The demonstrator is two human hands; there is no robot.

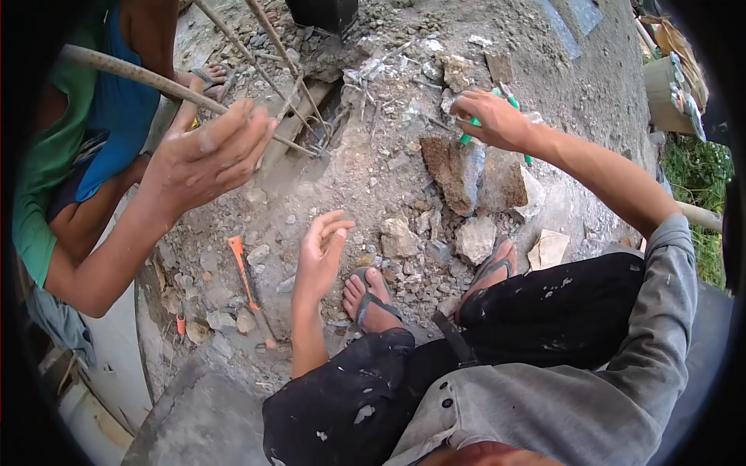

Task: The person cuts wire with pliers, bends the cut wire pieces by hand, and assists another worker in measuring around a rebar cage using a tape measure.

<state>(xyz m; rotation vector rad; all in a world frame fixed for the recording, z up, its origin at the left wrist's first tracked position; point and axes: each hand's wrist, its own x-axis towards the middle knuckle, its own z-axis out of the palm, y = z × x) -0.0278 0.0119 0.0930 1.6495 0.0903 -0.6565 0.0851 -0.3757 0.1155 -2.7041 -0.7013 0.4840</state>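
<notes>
My right hand (pixel 495 120) is closed around a tool with green handles (pixel 468 133), above the broken brown-and-grey masonry; its working end is hidden. My left hand (pixel 320 252) hovers over the rubble in front of my left foot, fingers loosely stretched and nothing held. A brown block (pixel 447 172) and several pale stones (pixel 475 239) lie beneath and beside my right hand. To the left of my left hand, an orange-handled tool (pixel 245 268) rests on the ground, apart from it.
At the left, a co-worker's hand (pixel 206 155) is beside a long steel bar (pixel 148 78). Thin rods (pixel 268 43) rise from a hole in the ground. A small orange object (pixel 181 322) lies lower left; a dark bucket-like container (pixel 322 14) stands at the top.
</notes>
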